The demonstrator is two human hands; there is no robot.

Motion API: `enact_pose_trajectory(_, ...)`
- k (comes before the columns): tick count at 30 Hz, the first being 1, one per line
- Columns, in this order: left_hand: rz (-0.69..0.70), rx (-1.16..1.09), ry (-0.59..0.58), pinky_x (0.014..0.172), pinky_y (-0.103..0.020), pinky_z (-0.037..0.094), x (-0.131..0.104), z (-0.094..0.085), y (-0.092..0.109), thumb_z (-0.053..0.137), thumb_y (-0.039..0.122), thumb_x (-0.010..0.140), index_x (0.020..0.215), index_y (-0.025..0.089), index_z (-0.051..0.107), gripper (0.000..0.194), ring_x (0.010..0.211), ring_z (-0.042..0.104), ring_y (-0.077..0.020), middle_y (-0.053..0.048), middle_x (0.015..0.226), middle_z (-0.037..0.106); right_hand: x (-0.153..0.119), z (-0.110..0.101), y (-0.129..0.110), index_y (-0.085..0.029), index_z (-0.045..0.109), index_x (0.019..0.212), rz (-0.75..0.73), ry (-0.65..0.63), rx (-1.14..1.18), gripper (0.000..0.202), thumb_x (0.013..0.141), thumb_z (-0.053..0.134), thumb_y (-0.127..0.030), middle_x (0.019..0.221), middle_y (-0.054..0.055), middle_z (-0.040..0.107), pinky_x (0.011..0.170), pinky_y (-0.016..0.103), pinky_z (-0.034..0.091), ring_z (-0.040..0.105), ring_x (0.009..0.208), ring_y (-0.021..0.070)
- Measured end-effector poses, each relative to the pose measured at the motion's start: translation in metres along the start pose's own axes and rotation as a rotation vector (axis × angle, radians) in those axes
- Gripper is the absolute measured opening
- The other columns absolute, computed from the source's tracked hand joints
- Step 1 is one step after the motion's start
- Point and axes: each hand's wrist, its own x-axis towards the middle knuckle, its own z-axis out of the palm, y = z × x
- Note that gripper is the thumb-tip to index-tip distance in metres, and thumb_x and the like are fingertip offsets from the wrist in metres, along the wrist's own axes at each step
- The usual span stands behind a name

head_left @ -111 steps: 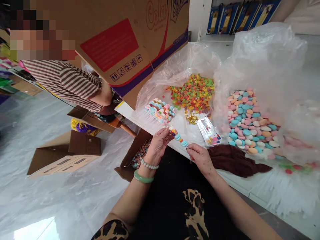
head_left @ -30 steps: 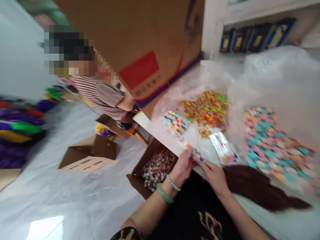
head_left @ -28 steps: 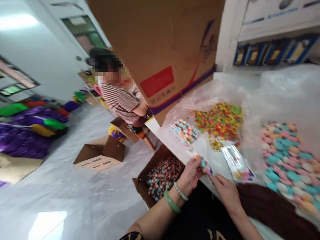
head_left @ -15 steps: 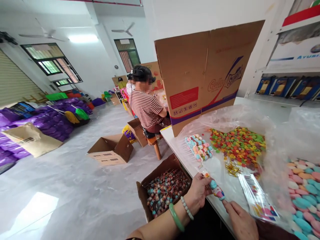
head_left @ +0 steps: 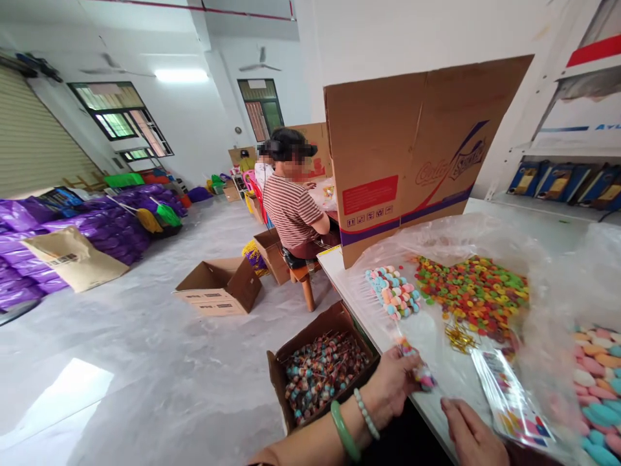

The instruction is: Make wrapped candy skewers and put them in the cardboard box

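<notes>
My left hand (head_left: pixel 395 380), with a green bangle and a beaded bracelet at its wrist, grips a candy skewer in a printed clear wrapper (head_left: pixel 425 377) over the table's edge. Lower right of it, apart from the wrapper, is my right hand (head_left: pixel 468 427). Its thumb and fingers are pressed together; anything between them is hidden. Near it lies a stack of printed clear bags (head_left: pixel 507 395). Gold twist ties (head_left: pixel 458 338) lie just beyond. Further back are bare candy skewers (head_left: pixel 394 292) and a heap of colourful gummy rings (head_left: pixel 478 291) on plastic sheeting.
Below the table edge stands a carton of wrapped candy skewers (head_left: pixel 323 369). Pastel candies (head_left: pixel 599 388) fill plastic at right. An upright cardboard sheet (head_left: pixel 412 149) borders the table's far end. Beyond it a person in a striped shirt (head_left: pixel 291 210) sits by an open box (head_left: pixel 218 285).
My right hand has come off the lower end of the wrapped skewer. My left hand keeps hold of it, slightly further right and lower. The view has swung a little left.
</notes>
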Motion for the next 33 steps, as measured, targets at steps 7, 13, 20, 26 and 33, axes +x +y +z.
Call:
enact_pose_trajectory(7, 0.026, 0.072, 0.018, 0.067, -0.029, 0.053, -0.007, -0.003, 0.021, 0.082, 0.032, 0.066, 0.084, 0.014, 0.058, 0.035, 0.062, 0.064, -0.013, 0.001, 0.071, 0.062, -0.012, 0.007, -0.055, -0.021, 0.058, 0.063, 0.252, -0.141, 0.38, 0.022, 0.073, 0.056, -0.04, 0.051, -0.004, 0.052, 0.048, 0.024, 0.035, 0.046, 0.049, 0.0119)
enact_pose_trajectory(13, -0.157, 0.1, -0.056, 0.07, -0.035, 0.055, 0.001, -0.007, 0.006, 0.073, 0.05, 0.074, 0.091, 0.015, 0.061, 0.041, 0.069, 0.069, -0.0189, -0.005, 0.081, 0.066, -0.004, 0.013, -0.043, -0.019, 0.058, 0.069, 0.397, -0.112, 0.781, 0.02, 0.07, 0.062, -0.039, 0.049, -0.007, 0.049, 0.042, 0.02, 0.026, 0.037, 0.041, 0.007)
enact_pose_trajectory(20, 0.0, 0.44, 0.042, 0.061, -0.026, 0.047, 0.002, -0.016, -0.008, 0.08, 0.036, 0.065, 0.086, 0.015, 0.065, 0.032, 0.063, 0.063, -0.0135, -0.003, 0.078, 0.066, 0.0, 0.006, -0.034, -0.018, 0.058, 0.07, 0.44, -0.063, 0.855, 0.02, 0.067, 0.065, -0.037, 0.048, -0.006, 0.05, 0.041, 0.019, 0.025, 0.037, 0.042, 0.0064)
enact_pose_trajectory(26, 0.269, 0.58, 0.063, 0.062, -0.025, 0.042, 0.004, -0.015, -0.011, 0.071, 0.031, 0.069, 0.074, 0.017, 0.066, 0.016, 0.059, 0.052, -0.0104, 0.002, 0.066, 0.061, -0.001, 0.012, -0.029, -0.019, 0.059, 0.072, 0.429, -0.078, 0.782, 0.02, 0.071, 0.063, -0.038, 0.049, -0.007, 0.051, 0.041, 0.02, 0.026, 0.038, 0.042, 0.0071)
enact_pose_trajectory(33, 0.395, 0.814, 0.108, 0.064, -0.025, 0.039, 0.003, -0.018, -0.009, 0.061, 0.026, 0.075, 0.069, 0.019, 0.062, 0.009, 0.062, 0.049, -0.0129, 0.002, 0.062, 0.056, -0.007, 0.012, -0.028, -0.021, 0.058, 0.073, 0.339, -0.077, 0.537, 0.017, 0.08, 0.053, -0.036, 0.051, -0.006, 0.051, 0.048, 0.023, 0.032, 0.043, 0.046, 0.0106)
